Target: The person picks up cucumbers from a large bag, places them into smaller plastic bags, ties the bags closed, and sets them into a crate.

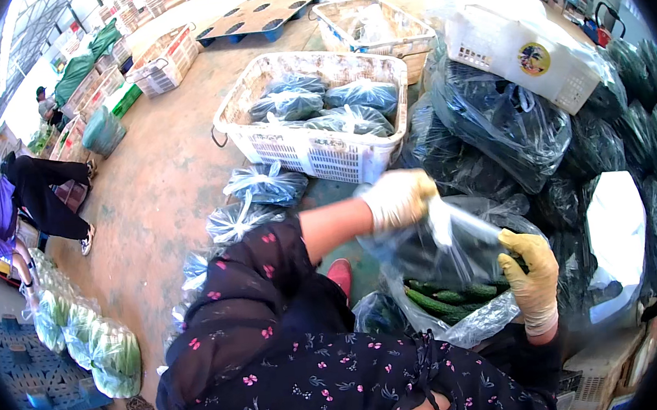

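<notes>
Bag (460, 259), one, three-plus cucumbers (434, 305) inside, right hand (532, 274) pinching it, left hand (401, 199) blurred, fingers unclear

A brown pallet (261, 17) with blue feet is lying on the floor (138, 156). Just left of this pallet, a crate (166, 60) is standing; just right, a second crate (408, 49) is holding clear plastic (369, 23). Farther left of the pallet, a green tarp (73, 78) is showing and a green sack (103, 132) is standing. To the pallet's far left and nearer, a person (35, 198) in purple is reaching toward bagged vegetables (88, 335), and a blue pallet (32, 372) is resting beside them.
</notes>
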`<state>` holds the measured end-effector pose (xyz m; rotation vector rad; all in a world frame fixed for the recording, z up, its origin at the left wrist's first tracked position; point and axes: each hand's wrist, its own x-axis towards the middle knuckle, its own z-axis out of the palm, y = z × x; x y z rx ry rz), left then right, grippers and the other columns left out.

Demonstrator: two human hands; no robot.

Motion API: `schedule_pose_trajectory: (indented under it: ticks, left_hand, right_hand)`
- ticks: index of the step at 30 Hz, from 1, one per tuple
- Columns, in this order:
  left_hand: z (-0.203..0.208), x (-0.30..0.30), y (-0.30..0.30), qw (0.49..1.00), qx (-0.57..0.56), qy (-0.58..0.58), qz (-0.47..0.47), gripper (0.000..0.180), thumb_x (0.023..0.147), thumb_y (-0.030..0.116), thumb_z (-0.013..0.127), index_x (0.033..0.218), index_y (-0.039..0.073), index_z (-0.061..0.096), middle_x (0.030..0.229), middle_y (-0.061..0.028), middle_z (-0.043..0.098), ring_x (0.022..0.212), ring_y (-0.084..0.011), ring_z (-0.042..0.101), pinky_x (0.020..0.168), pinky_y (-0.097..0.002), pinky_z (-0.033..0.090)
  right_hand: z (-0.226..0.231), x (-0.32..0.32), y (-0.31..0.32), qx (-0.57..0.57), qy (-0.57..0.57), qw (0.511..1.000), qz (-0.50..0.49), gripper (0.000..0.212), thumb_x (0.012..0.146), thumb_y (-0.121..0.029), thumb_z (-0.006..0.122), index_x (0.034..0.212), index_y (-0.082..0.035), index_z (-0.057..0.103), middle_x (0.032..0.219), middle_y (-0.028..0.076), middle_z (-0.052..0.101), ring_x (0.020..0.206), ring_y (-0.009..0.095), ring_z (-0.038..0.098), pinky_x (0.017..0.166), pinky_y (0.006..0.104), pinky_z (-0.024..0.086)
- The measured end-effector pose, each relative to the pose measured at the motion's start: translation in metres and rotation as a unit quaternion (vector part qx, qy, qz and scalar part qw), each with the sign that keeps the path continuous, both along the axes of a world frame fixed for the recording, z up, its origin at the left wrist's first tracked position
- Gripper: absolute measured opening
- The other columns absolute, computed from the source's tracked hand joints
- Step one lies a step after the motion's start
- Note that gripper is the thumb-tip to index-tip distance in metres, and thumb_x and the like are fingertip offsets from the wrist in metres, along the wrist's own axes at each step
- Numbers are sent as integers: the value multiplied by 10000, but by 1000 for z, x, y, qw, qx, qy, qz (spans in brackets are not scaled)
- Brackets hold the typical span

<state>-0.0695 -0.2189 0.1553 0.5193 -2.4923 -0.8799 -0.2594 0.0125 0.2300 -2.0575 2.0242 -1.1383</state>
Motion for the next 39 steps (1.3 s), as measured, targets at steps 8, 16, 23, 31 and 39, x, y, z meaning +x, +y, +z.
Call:
schedule_pose_trajectory:
  ticks: [8,16,23,31,39]
  left_hand:
    - [50,93,-240,941,-184,-122,255,293,767,49,609,1037,93,715,1018,-183,694,984,-340,663,869,-381,524]
    - [-38,175,-387,867,-243,-149,409,198,875,175,549,968,80,696,1023,-198,675,981,-379,643,847,-430,510]
    - [-211,232,-449,803,-154,-190,543,223,883,201,565,994,117,738,1003,-189,698,962,-362,671,855,-422,524]
    - [-185,242,-459,798,-27,-316,513,365,908,332,542,1118,90,716,1177,-167,678,1097,-343,647,958,-440,494]
    - [-216,224,-395,792,-111,-356,483,532,899,419,538,1352,140,530,1482,-136,444,1318,-373,470,1042,-528,388]
  right_hand:
    - [-83,-19,-25,89,-109,990,-21,261,788,6,712,1046,-36,701,1002,107,680,869,231,637,794,329,513]
    - [-143,-2,-50,191,-114,975,-4,268,764,-51,737,1030,-73,716,987,105,701,923,274,648,840,360,513]
    - [-172,19,-70,283,-101,952,58,283,769,-124,752,1049,-96,722,978,105,701,925,300,650,846,391,513]
    - [-177,24,-92,307,-81,946,61,299,764,-91,748,1061,-94,716,981,102,703,921,290,651,840,388,508]
    - [-187,14,-72,291,-80,951,74,251,808,-111,719,1054,-65,711,1046,116,706,964,300,653,874,378,508]
